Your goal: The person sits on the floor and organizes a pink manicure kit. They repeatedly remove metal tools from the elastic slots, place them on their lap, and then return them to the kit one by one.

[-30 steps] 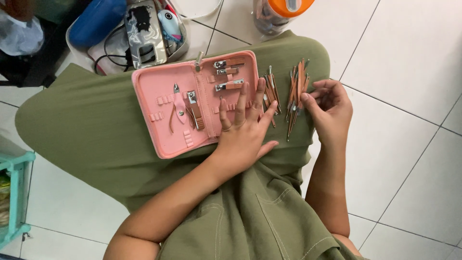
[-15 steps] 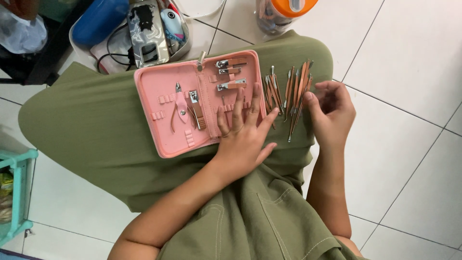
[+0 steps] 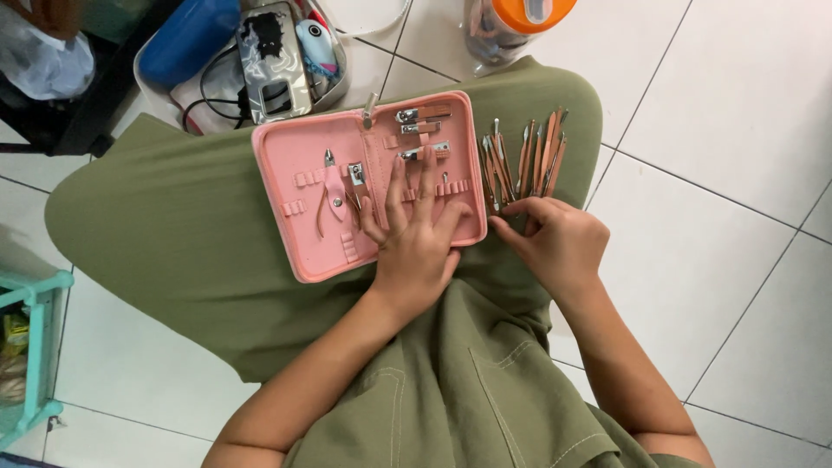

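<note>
- Manicure-kit sorting was the step in hand, judged from the layout: a pink zip case (image 3: pixel 299 204) lay open across the person's lap on green trousers (image 3: pixel 173 251), with most of its elastic loops unfilled.
- Left hand (image 3: pixel 416 234) rested flat on the case's right half, fingers spread and pressing the lining, gripping nothing; it seemed to steady the case.
- Right hand (image 3: pixel 559 243) sat just beside the case's right edge, fingers curled over the lower ends of a row of loose manicure tools (image 3: pixel 524 160). Whether it pinched one tool or merely touched the ends could not be told.
- Those loose tools, slim metal pieces with rose-coloured shafts, lay side by side on the right thigh, close to the case but outside it.
- Inside the case, cuticle nippers (image 3: pixel 334 195) and a small clipper (image 3: pixel 356 173) sat in the left half; two more nail clippers (image 3: pixel 420 121) sat near the top of the right half.
- Next move, as a judgement: one slim tool needed separating from its neighbours with a fingertip pinch, without scattering the rest off the sloping thigh, while the left hand kept the case from sliding.
- Beyond the knees, on the white tiled floor (image 3: pixel 737 104), stood a tray with a phone (image 3: pixel 270 61), a blue pouch (image 3: pixel 186 39) and cables, plus a clear jar with an orange lid (image 3: pixel 511 22); a teal shelf (image 3: pixel 35 347) stood well apart at the left edge.
</note>
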